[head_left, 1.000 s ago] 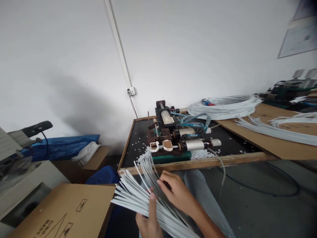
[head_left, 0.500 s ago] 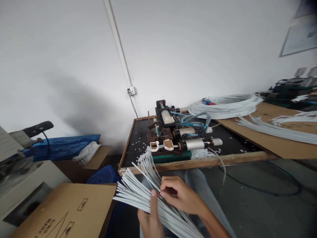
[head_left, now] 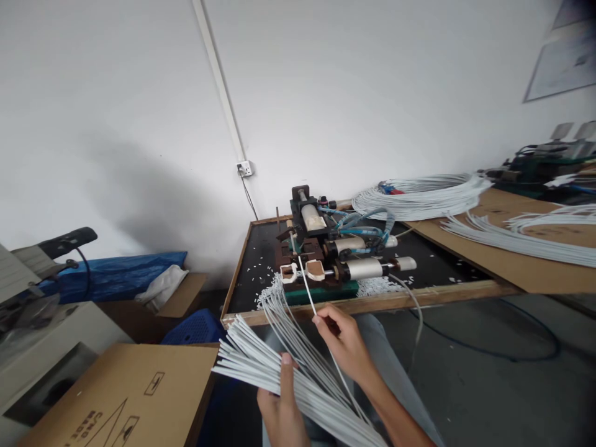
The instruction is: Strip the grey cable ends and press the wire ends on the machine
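A thick bundle of white cables (head_left: 246, 355) lies in my left hand (head_left: 285, 397), the thumb pressed over the top and the cut ends fanning out to the left. Between thumb and fingers, my right hand (head_left: 342, 338) pinches a single white cable (head_left: 306, 287). That cable's front end reaches up between the two pale jaws of a pneumatic stripping machine (head_left: 321, 248). More white cables (head_left: 279, 310) hang over the bench edge just left of the machine, behind the bundle.
Small white offcuts (head_left: 379, 286) litter the black wood-edged bench (head_left: 251, 248). Coiled white cable (head_left: 419, 197) and loose cables rest on cardboard (head_left: 465, 248) at right. A cardboard box (head_left: 153, 385), a blue basket (head_left: 193, 327) and a grey machine stand at left.
My right hand has moved forward and to the right, away from the bundle, carrying one cable whose end now sits between the machine's jaws. My left hand stays on the bundle.
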{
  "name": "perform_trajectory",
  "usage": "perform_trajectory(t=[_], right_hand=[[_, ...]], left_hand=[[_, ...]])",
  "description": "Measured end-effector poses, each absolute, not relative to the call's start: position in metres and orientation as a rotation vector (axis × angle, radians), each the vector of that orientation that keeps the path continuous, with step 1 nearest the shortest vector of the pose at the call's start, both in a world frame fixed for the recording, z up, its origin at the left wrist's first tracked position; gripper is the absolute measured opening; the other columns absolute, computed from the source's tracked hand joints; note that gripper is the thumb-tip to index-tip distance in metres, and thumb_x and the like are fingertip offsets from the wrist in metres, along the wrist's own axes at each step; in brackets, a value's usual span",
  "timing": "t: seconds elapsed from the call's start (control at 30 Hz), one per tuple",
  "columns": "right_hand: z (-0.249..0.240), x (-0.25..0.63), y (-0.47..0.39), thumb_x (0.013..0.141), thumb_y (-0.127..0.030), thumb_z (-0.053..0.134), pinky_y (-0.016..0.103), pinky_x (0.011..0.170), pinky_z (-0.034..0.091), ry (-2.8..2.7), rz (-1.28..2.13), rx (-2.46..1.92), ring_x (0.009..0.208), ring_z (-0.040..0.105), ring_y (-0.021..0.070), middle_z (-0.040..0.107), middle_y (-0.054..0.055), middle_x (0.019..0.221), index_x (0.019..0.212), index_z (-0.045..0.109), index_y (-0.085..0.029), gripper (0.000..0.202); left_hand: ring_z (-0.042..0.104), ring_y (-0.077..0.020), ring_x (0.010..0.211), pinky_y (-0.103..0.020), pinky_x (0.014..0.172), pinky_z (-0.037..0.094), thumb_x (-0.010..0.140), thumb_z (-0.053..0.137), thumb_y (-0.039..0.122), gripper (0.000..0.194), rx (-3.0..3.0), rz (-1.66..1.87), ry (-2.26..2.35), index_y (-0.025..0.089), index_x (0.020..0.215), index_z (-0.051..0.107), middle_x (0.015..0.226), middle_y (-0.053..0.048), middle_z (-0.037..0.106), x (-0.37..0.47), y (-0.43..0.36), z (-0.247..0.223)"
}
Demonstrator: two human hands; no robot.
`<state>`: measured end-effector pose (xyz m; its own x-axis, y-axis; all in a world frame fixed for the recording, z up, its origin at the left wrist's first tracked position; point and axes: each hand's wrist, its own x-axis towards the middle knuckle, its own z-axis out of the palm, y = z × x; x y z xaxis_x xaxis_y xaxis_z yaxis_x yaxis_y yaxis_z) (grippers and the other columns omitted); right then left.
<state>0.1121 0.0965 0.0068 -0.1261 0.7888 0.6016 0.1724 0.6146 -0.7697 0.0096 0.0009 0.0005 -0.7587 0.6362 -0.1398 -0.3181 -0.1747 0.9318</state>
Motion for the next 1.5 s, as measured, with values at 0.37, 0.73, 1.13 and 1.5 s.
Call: perform_trajectory(t=[0.37, 0.73, 1.13, 1.5], right_hand=[[0.008, 0.108, 0.103, 0.097, -0.032, 0.052, 0.027, 0.059, 0.039, -1.644, 0.633, -0.831, 0.062, 0.052, 0.0162, 0.053, -0.002, 0.066, 0.071, 0.055, -0.021, 0.029], [0.007, 0.105, 0.107, 0.097, -0.032, 0.052, 0.026, 0.06, 0.039, -1.637, 0.655, -0.835, 0.062, 0.051, 0.0158, 0.051, -0.002, 0.066, 0.07, 0.054, -0.021, 0.029], [0.008, 0.105, 0.106, 0.096, -0.032, 0.052, 0.027, 0.06, 0.038, -1.636, 0.674, -0.845, 0.062, 0.051, 0.0159, 0.051, -0.002, 0.065, 0.069, 0.052, -0.021, 0.029], [0.007, 0.106, 0.105, 0.096, -0.034, 0.052, 0.026, 0.059, 0.037, -1.634, 0.701, -0.859, 0.061, 0.051, 0.016, 0.052, -0.002, 0.064, 0.07, 0.053, -0.021, 0.029]], left_hand=[[0.066, -0.0237, 0.072, -0.033, 0.07, 0.052, 0.068, 0.085, 0.055, 0.045, 0.357, 1.985, 1.452, 0.014, 0.076, 0.069, 0.07, -0.004, 0.066, 0.01, 0.0, 0.004], [0.063, -0.0208, 0.074, -0.029, 0.07, 0.048, 0.066, 0.086, 0.056, 0.047, 0.333, 2.002, 1.411, 0.013, 0.08, 0.071, 0.072, -0.003, 0.069, 0.009, 0.001, 0.0], [0.063, -0.0202, 0.076, -0.028, 0.07, 0.047, 0.062, 0.089, 0.057, 0.051, 0.273, 2.005, 1.394, 0.014, 0.083, 0.071, 0.073, -0.002, 0.069, 0.01, 0.001, -0.002], [0.062, -0.0209, 0.078, -0.029, 0.072, 0.046, 0.058, 0.089, 0.06, 0.055, 0.259, 2.015, 1.393, 0.015, 0.082, 0.07, 0.072, -0.002, 0.069, 0.012, 0.001, 0.001]])
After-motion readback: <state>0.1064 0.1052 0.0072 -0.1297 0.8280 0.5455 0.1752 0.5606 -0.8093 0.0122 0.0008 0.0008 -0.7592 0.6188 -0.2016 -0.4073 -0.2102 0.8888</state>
